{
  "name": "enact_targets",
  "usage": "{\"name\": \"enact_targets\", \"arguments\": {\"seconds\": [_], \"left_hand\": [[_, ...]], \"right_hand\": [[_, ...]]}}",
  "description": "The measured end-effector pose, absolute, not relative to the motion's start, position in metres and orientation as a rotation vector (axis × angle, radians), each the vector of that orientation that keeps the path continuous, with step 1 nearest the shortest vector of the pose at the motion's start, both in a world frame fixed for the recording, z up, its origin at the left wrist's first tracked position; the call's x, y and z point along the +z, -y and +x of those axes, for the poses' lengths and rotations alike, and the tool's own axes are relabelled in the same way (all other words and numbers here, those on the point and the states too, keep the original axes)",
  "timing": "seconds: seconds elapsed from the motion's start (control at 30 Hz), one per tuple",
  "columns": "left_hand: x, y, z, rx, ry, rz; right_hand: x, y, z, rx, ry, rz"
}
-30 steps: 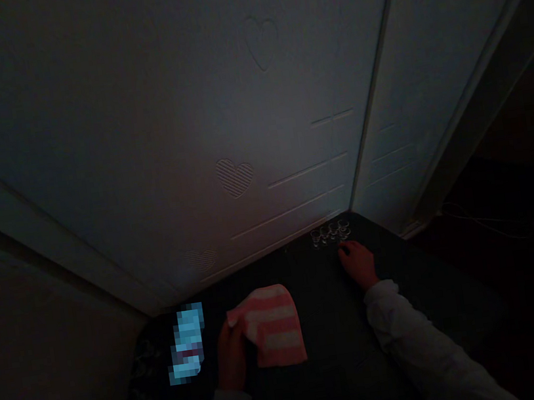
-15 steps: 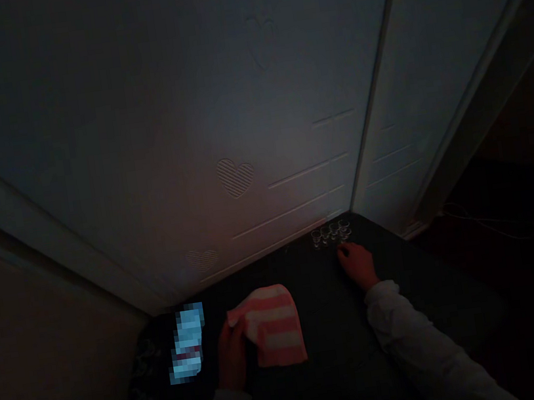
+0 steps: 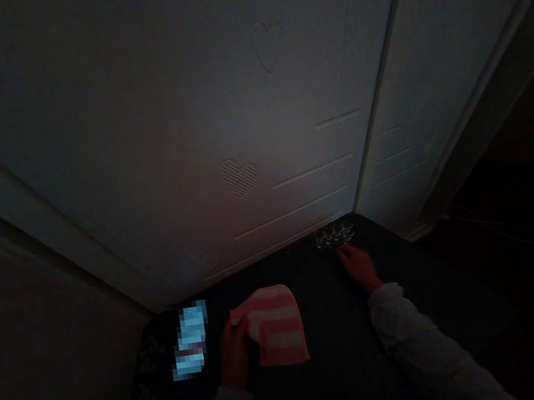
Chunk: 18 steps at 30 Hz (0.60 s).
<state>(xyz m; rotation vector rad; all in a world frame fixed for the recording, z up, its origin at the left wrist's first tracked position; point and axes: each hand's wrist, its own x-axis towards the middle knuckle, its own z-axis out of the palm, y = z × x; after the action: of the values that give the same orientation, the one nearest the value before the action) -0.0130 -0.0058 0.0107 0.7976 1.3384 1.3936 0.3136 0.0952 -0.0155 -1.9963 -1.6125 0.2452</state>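
My left hand point(image 3: 234, 353) pinches the left corner of a red-and-white striped cloth point(image 3: 278, 321). The rest of that cloth lies spread over a dark tabletop point(image 3: 324, 324). My right hand point(image 3: 359, 268) is resting at the back right of the same surface, with thumb and fingers curled together. Whatever it may hold is hidden in the dim light. Just beyond its fingertips stand several small clear glasses point(image 3: 334, 235), grouped close together against the wall side.
A bright, pixelated blue patch point(image 3: 190, 340) lies left of my left hand. Behind the table rises a pale panel point(image 3: 179, 139) with heart and line reliefs. A thin cable point(image 3: 486, 222) runs across the dark area at right. The whole scene is very dim.
The view has shifted slightly, so everything sits a little further right. Both hands hold nearly the same poses, and the cloth and glasses keep their places.
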Motion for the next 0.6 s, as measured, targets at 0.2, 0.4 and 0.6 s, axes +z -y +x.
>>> {"name": "enact_targets", "arguments": {"seconds": [0.2,0.4,0.6], "left_hand": [[0.0162,0.007,-0.0112,1.389,-1.37,0.812],[0.0127,0.0064,-0.0129,1.384,-1.328,0.814],[0.0098,0.0064,-0.0123,1.398,-1.315,0.811]], "right_hand": [[-0.0191,-0.097,0.3148,0.275,1.598,-1.971],[-0.0169,-0.0967,0.314,0.265,1.611,-1.999],[-0.0171,-0.0958,0.3138,0.264,1.627,-1.971]]}}
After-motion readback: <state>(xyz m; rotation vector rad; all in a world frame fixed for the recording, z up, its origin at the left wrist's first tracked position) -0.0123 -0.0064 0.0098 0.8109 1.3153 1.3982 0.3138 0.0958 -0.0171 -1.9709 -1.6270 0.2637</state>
